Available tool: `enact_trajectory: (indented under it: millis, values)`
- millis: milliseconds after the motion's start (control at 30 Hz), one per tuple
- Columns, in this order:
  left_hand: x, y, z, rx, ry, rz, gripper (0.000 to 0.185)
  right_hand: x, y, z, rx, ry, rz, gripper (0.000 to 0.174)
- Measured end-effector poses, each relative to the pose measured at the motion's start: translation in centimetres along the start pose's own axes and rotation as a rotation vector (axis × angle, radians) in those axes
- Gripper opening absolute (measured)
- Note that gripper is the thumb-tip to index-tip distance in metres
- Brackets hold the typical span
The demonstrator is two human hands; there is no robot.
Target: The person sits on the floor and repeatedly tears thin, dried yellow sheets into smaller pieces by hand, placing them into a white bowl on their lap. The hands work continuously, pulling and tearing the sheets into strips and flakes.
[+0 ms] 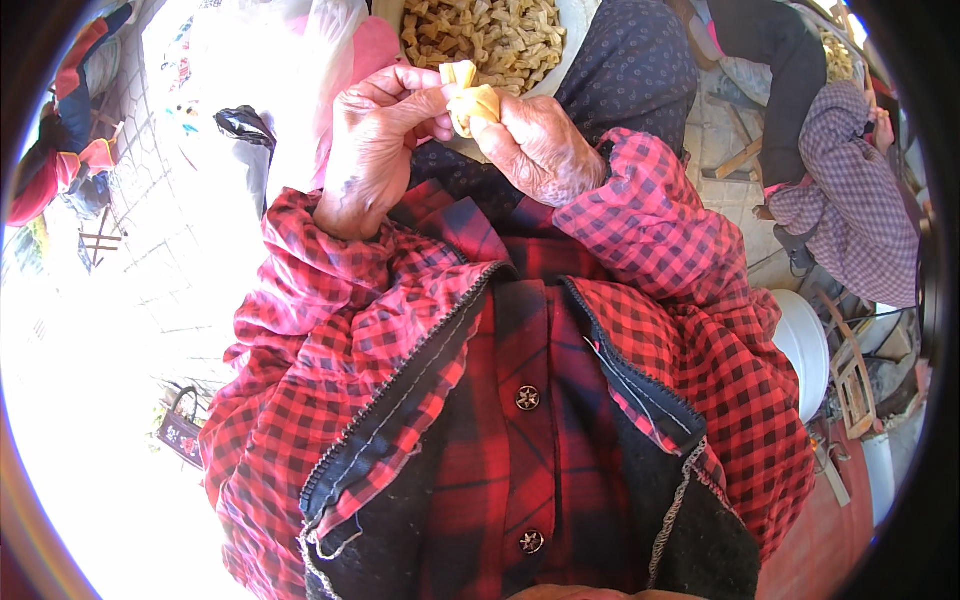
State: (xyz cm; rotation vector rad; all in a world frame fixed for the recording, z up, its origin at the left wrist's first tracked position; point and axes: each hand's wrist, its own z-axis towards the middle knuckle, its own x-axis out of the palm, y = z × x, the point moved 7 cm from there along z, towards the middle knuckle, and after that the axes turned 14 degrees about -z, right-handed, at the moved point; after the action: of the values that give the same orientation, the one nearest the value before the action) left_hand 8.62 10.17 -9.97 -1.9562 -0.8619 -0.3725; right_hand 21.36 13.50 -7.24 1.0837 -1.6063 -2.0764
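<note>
A small yellow knot (474,106) of a flat, pliable strip, its material unclear, is held up in front of the chest, with a folded end standing above it. My right hand (546,142) grips the knot from the right between thumb and fingers. From the left, my left hand (386,124) pinches the strip at the knot's edge between thumb and forefinger; its other fingers are curled. Just beyond both hands is a wide, pale basin (574,52), holding many small tan knotted pieces (487,37) of similar shape.
Translucent plastic sheeting (330,67) and a black plastic bag (247,127) lie at left on sunlit paving. Another person in a checked garment (862,195) sits at right, near a wooden frame (855,382) and a white bucket (801,352). A dark handbag (180,435) stands lower left.
</note>
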Motion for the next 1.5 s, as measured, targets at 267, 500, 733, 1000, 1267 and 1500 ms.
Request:
enact_trajectory:
  millis: [267,500,733,1000,1267,1500]
  values:
    - [1.3,-2.0,-0.9,0.239,0.021,0.367,0.008,0.3,-0.2,0.0,0.037,0.009,-0.031,0.013]
    - [3.8,-3.3,-2.3,0.388,0.265,0.730,0.017,0.8,-1.2,-0.4,0.049,-0.001,0.017,0.013]
    - [3.1,-2.1,-1.8,0.210,0.178,0.675,0.016,1.4,-0.8,-0.2,0.082,0.076,0.035,0.018]
    - [1.7,-1.7,-1.5,0.170,0.197,0.230,0.014,0.0,1.5,-0.2,0.043,-0.067,-0.052,0.017]
    - [3.0,-1.7,-1.7,0.306,0.201,0.212,0.013,0.3,0.1,-0.8,0.086,-0.077,-0.029,0.012]
    - [2.5,0.1,-2.0,0.056,0.155,-0.205,0.019,0.3,0.6,-1.0,0.086,-0.111,0.018,0.018]
